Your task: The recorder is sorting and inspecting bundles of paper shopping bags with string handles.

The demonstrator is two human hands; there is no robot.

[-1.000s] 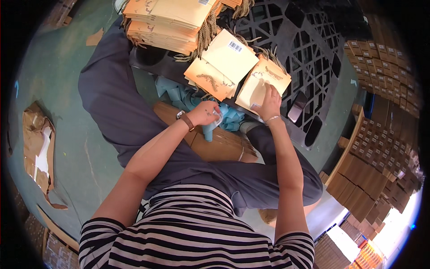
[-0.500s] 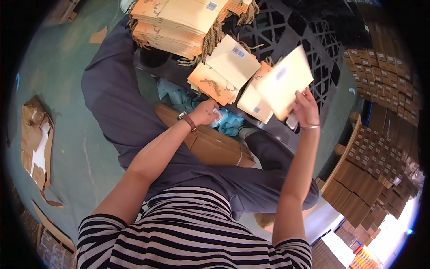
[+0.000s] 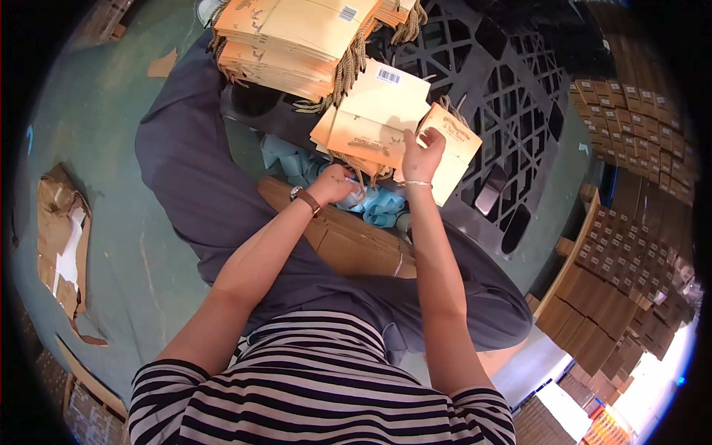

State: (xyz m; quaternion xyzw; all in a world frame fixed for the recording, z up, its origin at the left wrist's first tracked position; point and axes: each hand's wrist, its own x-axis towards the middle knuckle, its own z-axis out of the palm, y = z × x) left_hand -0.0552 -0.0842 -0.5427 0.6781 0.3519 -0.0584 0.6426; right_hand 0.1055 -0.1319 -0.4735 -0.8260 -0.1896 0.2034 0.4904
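Green floor (image 3: 126,200) takes up most of the area to the person's left. Tall stacks of brown cartons (image 3: 615,222) stand to the right. In front of the seated person is a black lattice pallet (image 3: 278,121), which carries the paper bags; flattened cardboard (image 3: 352,241) lies between the legs.

Bags, by size of group. Large stack (image 3: 285,33): far left of the pallet, cord handles (image 3: 348,70) hanging off its right side. Middle pile (image 3: 378,93): directly in front, fanned rather than squared; its top bag (image 3: 363,137) lies crosswise at the near end, orange printed face up. Right pile (image 3: 449,174): just beside, at an angle. Crumpled blue strips (image 3: 382,208) lie below the near edge of the pallet.

Right hand (image 3: 421,152): at the right end of the top bag, fingers part curled with a gap among them, one finger along the bag's edge. Cannot tell whether it pinches. Left hand (image 3: 337,184): below the pile's near edge, fingers curled inward, tips partly hidden; grip not readable.

Smallest noted: white label (image 3: 388,75) on the middle pile.

Judgement: step in hand looks like laying a bag onto the middle pile. Next move seems to call for aligning its edges while keeping the near handles clear.
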